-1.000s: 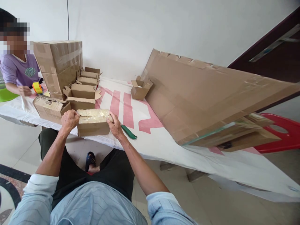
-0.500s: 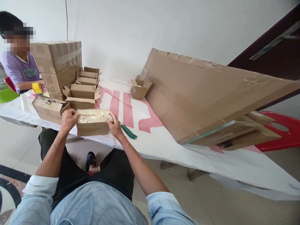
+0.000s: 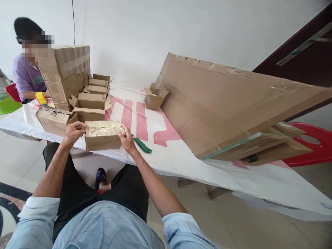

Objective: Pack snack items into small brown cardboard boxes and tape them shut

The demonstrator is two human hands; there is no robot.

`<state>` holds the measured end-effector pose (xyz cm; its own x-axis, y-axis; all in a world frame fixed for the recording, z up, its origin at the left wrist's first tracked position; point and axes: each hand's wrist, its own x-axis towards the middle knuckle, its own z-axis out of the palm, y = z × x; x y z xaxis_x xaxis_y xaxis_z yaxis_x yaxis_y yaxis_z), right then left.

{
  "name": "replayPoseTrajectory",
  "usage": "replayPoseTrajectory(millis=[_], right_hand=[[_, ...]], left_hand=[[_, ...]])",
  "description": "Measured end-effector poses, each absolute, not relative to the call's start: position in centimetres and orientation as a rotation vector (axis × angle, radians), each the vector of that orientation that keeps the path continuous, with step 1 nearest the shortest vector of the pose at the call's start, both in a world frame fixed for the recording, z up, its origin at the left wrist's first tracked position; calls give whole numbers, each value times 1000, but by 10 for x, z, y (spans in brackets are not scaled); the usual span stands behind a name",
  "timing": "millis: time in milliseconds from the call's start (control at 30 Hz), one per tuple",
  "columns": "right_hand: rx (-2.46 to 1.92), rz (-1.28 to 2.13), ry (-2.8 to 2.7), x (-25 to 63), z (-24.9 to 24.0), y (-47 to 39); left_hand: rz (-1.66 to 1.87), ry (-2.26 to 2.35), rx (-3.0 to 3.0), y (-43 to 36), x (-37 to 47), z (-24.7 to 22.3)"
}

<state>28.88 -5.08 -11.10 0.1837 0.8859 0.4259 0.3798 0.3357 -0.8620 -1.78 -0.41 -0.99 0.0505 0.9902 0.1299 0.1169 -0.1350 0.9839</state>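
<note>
A small cardboard box (image 3: pixel 103 141) sits at the front edge of the table, its top covered with shiny clear tape. My right hand (image 3: pixel 127 138) is wrapped round the right end, thumb on top. At the opposite end, my left hand (image 3: pixel 74 133) has thumb and fingertips pinched together beside the upper left corner; whatever lies between them is too small to make out. Just right of my right hand lies a green-handled knife (image 3: pixel 142 145). Another taped cardboard box (image 3: pixel 55 121) stands behind my left hand.
Several open small boxes (image 3: pixel 90 101) line up beside tall stacked cartons (image 3: pixel 63 65). A yellow tape roll (image 3: pixel 40 98) lies at the left, near a person in purple (image 3: pixel 26 76). A large cardboard sheet (image 3: pixel 220 103) leans on the right, with an open box (image 3: pixel 153 101) beside it.
My left hand has shifted slightly left, its fingers less curled over the box's end. My right hand and the box hold still. The person at the left has moved rightward, towards the cartons.
</note>
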Motion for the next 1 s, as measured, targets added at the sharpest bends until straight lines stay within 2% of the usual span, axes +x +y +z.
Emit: replayPoseTrajectory(millis=[300, 633, 1000], right_hand=[[-1241, 540, -1390, 288, -111, -52], [-1249, 559, -1382, 286, -111, -53], [-1246, 596, -1362, 287, -111, -53]], left_hand=[[1277, 1191, 1527, 1, -13, -15], [1134, 1404, 1858, -9, -19, -9], [1042, 1421, 1861, -8, -22, -8]])
